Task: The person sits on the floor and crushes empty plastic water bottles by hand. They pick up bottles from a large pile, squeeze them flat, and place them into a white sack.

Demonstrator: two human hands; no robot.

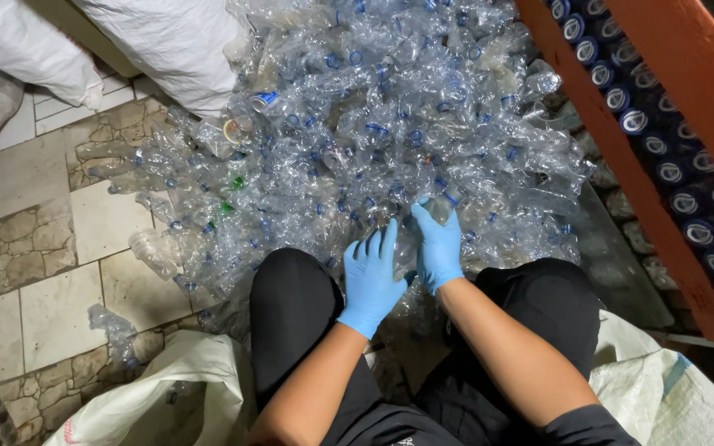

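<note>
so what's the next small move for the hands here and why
Probably lift the clear bottle out of the pile toward the knees. Both gloved hands, left and right, are on it at the pile's near edge, and white sacks sit open on either side of the legs.

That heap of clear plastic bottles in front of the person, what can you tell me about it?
The heap of bottles is a wide pile of crushed, see-through plastic bottles, many with blue caps or neck rings and a few green ones. It lies on the tiled floor, between white sacks and an orange beam. The left hand and right hand, in blue gloves, reach into its near edge; what they hold is unclear.
</note>
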